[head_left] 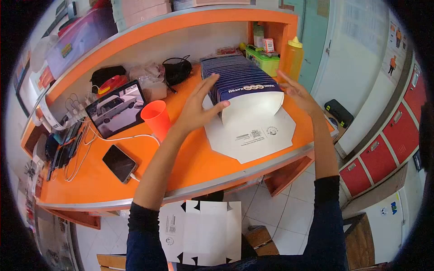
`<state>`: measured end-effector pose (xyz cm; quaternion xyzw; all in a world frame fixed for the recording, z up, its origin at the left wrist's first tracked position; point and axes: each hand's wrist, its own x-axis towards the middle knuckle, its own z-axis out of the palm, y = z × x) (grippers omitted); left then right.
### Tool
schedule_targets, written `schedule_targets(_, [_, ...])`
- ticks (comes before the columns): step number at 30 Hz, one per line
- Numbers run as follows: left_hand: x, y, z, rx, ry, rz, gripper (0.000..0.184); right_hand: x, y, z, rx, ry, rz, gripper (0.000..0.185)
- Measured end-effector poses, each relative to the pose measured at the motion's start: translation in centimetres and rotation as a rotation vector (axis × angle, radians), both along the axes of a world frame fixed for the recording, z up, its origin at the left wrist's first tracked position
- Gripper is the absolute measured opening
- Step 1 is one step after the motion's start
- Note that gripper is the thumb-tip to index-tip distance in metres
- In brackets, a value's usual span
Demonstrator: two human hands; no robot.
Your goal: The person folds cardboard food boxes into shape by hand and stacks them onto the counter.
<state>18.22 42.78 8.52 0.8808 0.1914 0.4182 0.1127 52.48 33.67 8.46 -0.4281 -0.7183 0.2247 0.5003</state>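
A long row of nested dark blue striped cartons (239,72) lies on the orange desk, its white open end facing me. Beneath its near end is a flat white cardboard sheet (266,140) with small printed marks. My left hand (201,106) is beside the row's left side, fingers spread and holding nothing. On the right, my right hand (298,95) is raised near the row's front corner, fingers apart and empty. Another flat white carton blank (205,230) with dark notches rests low, near my lap.
An orange cup (156,118), a propped tablet (116,108) and a phone (120,163) on a cable stand or lie left of my left arm. Behind are black cables (177,71), a green box (264,61) and a yellow bottle (292,58). Red lockers (375,151) stand at right.
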Motion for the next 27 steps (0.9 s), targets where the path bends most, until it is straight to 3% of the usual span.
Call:
schedule_targets(3, [0.4,0.9,0.3,-0.014,0.057,-0.035,0.058,0.1,1.6,0.5,0.017,-0.260,0.000,0.047])
schedule_targets(7, [0.8,1.4,0.1,-0.003,0.029,-0.040,0.048,0.0,2.6,-0.1,0.032,-0.206,-0.060,0.037])
schedule_targets(12, [1.1,1.5,0.3,0.013,-0.037,-0.066,0.044,0.3,4.2,-0.9,0.183,-0.200,-0.094,0.031])
schedule_targets(21, [1.2,2.0,0.5,0.030,0.006,-0.047,0.039,-0.2,5.9,-2.2,0.229,-0.015,-0.127,0.020])
schedule_targets(24, [0.4,-1.0,0.4,0.095,-0.013,0.004,0.044,-4.4,1.2,-0.4,0.263,-0.108,-0.499,0.019])
schedule_targets(26, [-1.0,-6.8,0.1,0.124,-0.040,0.045,0.047,-6.8,-3.2,-0.9,0.651,-0.226,-0.735,0.018])
schedule_targets(27, [-2.8,-11.0,0.1,0.044,-0.009,0.030,0.045,-10.3,-7.6,-1.3,0.635,-0.158,-0.795,0.014])
